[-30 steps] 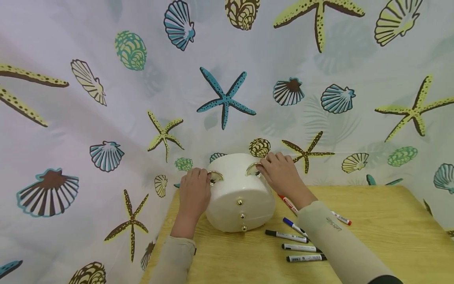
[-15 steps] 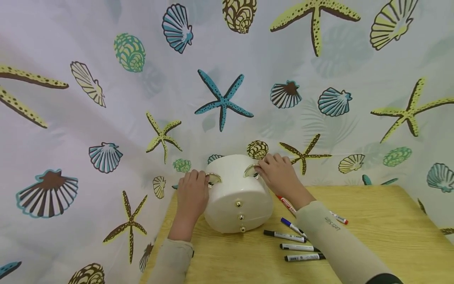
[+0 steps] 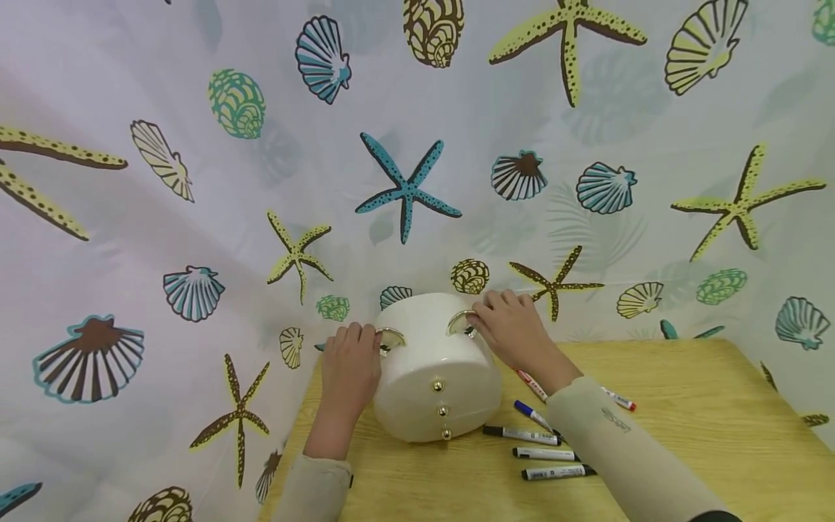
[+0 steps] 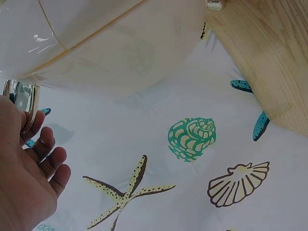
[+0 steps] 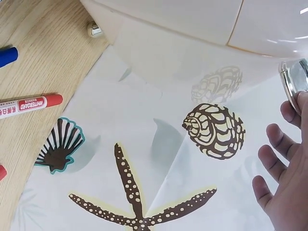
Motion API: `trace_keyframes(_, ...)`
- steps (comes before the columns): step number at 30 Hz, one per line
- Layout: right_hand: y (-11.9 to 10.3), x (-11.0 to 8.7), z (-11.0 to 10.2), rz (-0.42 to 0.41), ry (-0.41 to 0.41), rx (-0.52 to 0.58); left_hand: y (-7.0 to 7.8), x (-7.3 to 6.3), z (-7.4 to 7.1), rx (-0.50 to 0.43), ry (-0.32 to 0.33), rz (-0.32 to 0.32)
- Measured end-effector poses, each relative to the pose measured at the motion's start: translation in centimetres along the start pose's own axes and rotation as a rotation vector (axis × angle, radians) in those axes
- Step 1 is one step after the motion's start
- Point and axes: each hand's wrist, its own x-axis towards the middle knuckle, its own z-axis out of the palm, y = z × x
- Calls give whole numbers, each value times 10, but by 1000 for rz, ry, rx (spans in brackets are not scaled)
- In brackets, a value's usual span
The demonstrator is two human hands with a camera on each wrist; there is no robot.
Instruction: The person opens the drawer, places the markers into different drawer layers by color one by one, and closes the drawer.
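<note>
One wooden table (image 3: pixel 678 428) has one white container (image 3: pixel 420 330) at its far left corner; whether they touch I cannot tell. The left hand (image 3: pixel 350 367) and right hand (image 3: pixel 514 332) hold it, two in all, and a slipping grip could drop it against the six visible markers (image 3: pixel 531 436) to its right. Each hand curls round one of two gold handles (image 3: pixel 393 332); three gold studs (image 3: pixel 443 411) show.

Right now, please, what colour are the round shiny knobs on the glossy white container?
The knobs look gold, clearest in the head view.
</note>
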Motion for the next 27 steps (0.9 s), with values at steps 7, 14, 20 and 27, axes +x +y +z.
trace_keyframes(7, -5, -11, -5, 2, 2, -7, 2, -12, -6, 7, 37, 49)
trace_keyframes(14, -13, -20, -11, -15, 9, 5, 4, -25, -16, 5, 58, 71)
trace_keyframes(20, -16, -24, -13, -4, 23, 15, 6, -28, -20, -36, 109, 90)
trace_keyframes(27, -21, -30, -14, -34, 73, 20, 7, -32, -19, -60, 173, 106)
